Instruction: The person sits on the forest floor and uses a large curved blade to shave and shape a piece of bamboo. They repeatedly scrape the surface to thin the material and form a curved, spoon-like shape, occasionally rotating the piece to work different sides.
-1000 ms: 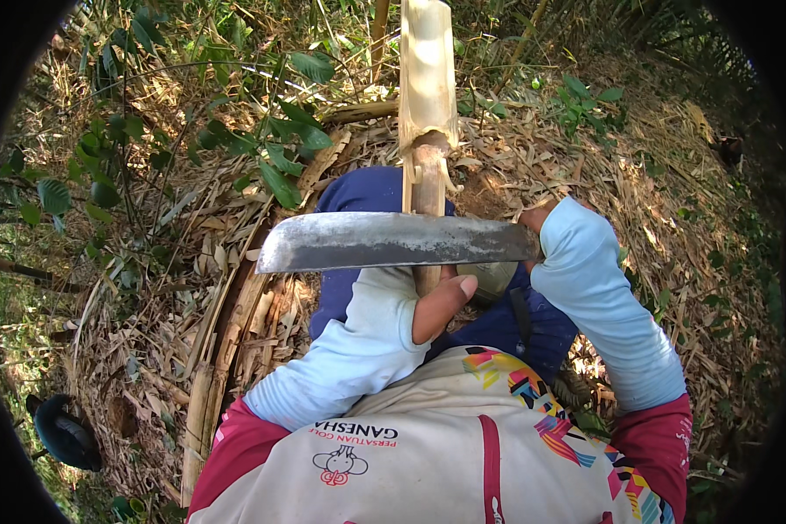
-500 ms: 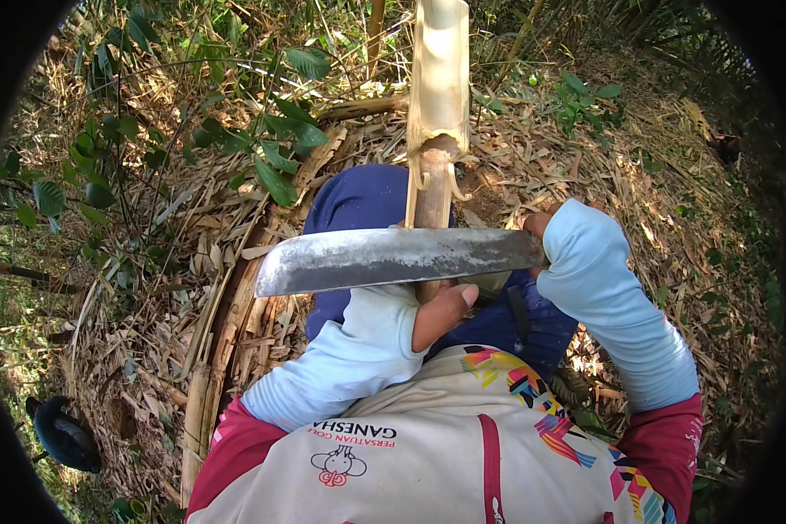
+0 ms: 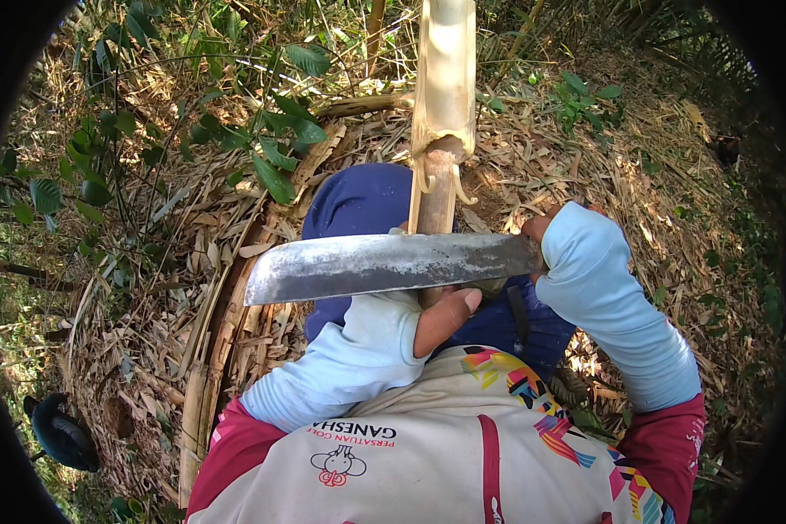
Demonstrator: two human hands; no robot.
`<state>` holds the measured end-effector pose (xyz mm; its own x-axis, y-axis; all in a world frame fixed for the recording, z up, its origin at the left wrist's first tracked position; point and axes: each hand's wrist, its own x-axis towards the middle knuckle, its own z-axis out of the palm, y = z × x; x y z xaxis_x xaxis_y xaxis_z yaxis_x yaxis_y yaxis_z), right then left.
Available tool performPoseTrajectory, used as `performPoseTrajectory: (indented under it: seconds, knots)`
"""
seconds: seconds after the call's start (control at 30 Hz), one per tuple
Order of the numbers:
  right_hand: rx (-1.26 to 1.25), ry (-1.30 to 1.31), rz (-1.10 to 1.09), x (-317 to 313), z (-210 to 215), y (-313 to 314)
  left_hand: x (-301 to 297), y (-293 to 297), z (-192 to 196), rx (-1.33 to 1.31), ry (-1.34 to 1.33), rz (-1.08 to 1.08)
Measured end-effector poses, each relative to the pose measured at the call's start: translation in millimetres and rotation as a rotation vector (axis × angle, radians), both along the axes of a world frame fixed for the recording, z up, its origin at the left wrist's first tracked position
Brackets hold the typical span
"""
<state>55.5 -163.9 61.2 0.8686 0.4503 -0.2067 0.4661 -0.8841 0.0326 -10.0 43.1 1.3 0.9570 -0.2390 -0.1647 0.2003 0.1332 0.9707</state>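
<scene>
A pale bamboo stem (image 3: 445, 79) runs from the top of the view down toward my lap, its lower end (image 3: 437, 196) stripped and brown. My left hand (image 3: 432, 319), in a light blue sleeve, grips that lower end; only the thumb shows below the blade. Across the stem lies a broad steel machete blade (image 3: 384, 265), tip pointing left. My right hand (image 3: 555, 236) holds the machete at its handle end; the handle itself is hidden by the hand and sleeve.
Dry bamboo leaves and husks cover the ground (image 3: 585, 166). Split bamboo strips (image 3: 205, 367) lie along my left side. Green leafy branches (image 3: 262, 148) stand at upper left. A dark shoe (image 3: 61, 432) shows at lower left. My blue-clad knee (image 3: 358, 201) is under the stem.
The machete blade has stayed across the stem, shifting only slightly. The bamboo stem has moved a little rightward and up in view. Both hands keep their grips.
</scene>
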Motion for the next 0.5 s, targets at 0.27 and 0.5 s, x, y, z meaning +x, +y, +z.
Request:
performPoseTrajectory:
  seconds: [0.27, 0.5]
  knots:
    - [-0.071, 0.031, -0.046, 3, 0, 3, -1, -2, -7, 0.023, -0.114, 0.035]
    - [-0.286, 0.152, -0.152, 15, -1, 15, -2, -7, -17, -0.032, -0.132, 0.091]
